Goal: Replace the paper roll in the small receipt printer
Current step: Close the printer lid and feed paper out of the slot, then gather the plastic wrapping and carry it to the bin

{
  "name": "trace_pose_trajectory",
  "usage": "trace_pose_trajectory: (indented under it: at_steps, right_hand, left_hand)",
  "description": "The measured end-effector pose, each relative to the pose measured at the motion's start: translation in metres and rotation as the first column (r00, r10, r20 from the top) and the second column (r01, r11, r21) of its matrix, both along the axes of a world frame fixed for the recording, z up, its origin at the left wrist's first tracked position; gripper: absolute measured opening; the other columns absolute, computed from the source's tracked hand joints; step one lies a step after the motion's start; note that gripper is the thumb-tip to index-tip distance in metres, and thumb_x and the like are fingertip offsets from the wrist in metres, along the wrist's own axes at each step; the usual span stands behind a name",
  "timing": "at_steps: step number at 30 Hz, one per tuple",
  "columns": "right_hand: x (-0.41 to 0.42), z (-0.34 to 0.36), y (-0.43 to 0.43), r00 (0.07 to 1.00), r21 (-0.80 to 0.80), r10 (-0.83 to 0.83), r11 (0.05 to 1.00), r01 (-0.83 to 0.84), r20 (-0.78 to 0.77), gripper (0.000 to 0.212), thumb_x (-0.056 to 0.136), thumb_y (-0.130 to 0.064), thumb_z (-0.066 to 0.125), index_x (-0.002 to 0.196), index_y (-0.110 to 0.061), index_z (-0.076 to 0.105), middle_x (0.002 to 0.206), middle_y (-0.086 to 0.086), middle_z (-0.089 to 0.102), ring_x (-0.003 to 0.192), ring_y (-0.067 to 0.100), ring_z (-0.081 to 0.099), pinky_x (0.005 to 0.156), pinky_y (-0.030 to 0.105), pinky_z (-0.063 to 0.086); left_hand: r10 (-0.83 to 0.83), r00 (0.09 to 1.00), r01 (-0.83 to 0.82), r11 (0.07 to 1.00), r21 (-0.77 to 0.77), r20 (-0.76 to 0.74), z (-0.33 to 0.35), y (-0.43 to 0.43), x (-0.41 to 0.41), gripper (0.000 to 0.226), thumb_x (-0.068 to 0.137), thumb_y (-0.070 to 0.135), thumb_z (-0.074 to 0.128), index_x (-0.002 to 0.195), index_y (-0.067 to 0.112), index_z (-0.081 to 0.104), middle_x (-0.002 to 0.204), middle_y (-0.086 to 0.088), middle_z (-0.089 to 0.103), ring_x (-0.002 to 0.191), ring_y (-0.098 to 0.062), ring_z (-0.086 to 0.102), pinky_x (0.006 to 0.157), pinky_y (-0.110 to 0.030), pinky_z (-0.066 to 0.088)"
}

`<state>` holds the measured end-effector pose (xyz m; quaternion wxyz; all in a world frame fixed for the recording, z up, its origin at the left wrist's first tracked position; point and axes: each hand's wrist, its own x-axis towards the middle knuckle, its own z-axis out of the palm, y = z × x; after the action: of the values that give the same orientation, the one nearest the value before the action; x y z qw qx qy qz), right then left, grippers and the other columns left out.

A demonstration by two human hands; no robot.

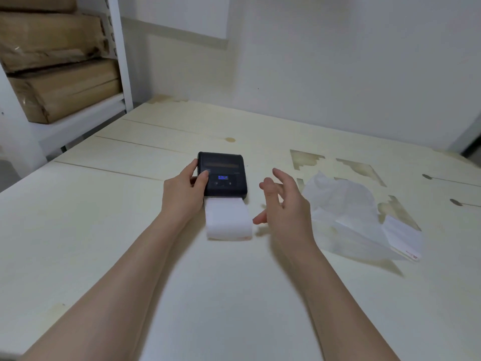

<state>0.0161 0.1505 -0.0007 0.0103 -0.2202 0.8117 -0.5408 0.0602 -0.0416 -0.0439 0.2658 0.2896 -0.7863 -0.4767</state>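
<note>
Judging by paper (229, 220) feeding from the closed receipt printer (222, 174), loading looks done. Left hand (185, 192) grips the printer's side; right hand (282, 204) hovers, fingers spread and empty.

Single head-worn wide-angle view, facing forward and down across the desk (260, 295), forearms entering from the lower frame, hands close at centre, wall (338, 61) filling the upper frame, shelf (78, 121) at upper left

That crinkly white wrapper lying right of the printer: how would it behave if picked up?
The wrapper looks thin and translucent, so probably floppy and very light. Its crumpled folds suggest it would sag and rustle, and a push or draught might slide it across the table.
</note>
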Motion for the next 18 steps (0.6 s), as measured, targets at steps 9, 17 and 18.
trace_pose_trajectory:
  at_steps: [9, 17, 18]
  right_hand:
    - [-0.026, 0.010, 0.107, 0.842, -0.119, -0.379, 0.925, 0.362, -0.383, 0.025, 0.094, -0.009, 0.052, 0.110, -0.018, 0.069, 0.100, -0.006, 0.074, 0.071, 0.013, 0.072, 0.073, 0.034, 0.057]
    - [-0.080, -0.017, 0.202, 0.881, 0.572, -0.454, 0.689, 0.444, -0.137, 0.049, 0.094, -0.016, 0.050, 0.143, -0.012, 0.043, 0.146, 0.011, 0.049, 0.133, 0.033, 0.043, 0.104, 0.039, 0.038]
    - [-0.082, -0.021, 0.211, 0.904, 0.644, -0.415, 0.664, 0.380, -0.105, 0.053, 0.095, -0.025, 0.051, 0.146, -0.012, 0.040, 0.149, 0.009, 0.047, 0.135, 0.032, 0.042, 0.106, 0.039, 0.037]
  left_hand:
    - [0.120, 0.983, -0.173, 0.861, -0.478, -0.140, 0.012, 0.041, 0.001, 0.045, 0.094, 0.024, 0.053, 0.137, 0.010, 0.053, 0.125, -0.015, 0.062, 0.123, -0.038, 0.046, 0.107, -0.036, 0.026]
    - [-0.276, 0.959, 0.196, 0.814, -0.547, -0.067, 0.031, 0.164, -0.036, 0.051, 0.088, 0.047, 0.044, 0.130, 0.024, 0.061, 0.127, -0.006, 0.062, 0.124, -0.028, 0.048, 0.103, -0.032, 0.030]
    - [-0.298, 0.954, 0.229, 0.806, -0.546, -0.041, 0.031, 0.175, -0.040, 0.052, 0.088, 0.049, 0.044, 0.131, 0.025, 0.060, 0.129, -0.006, 0.061, 0.126, -0.028, 0.047, 0.105, -0.035, 0.031]
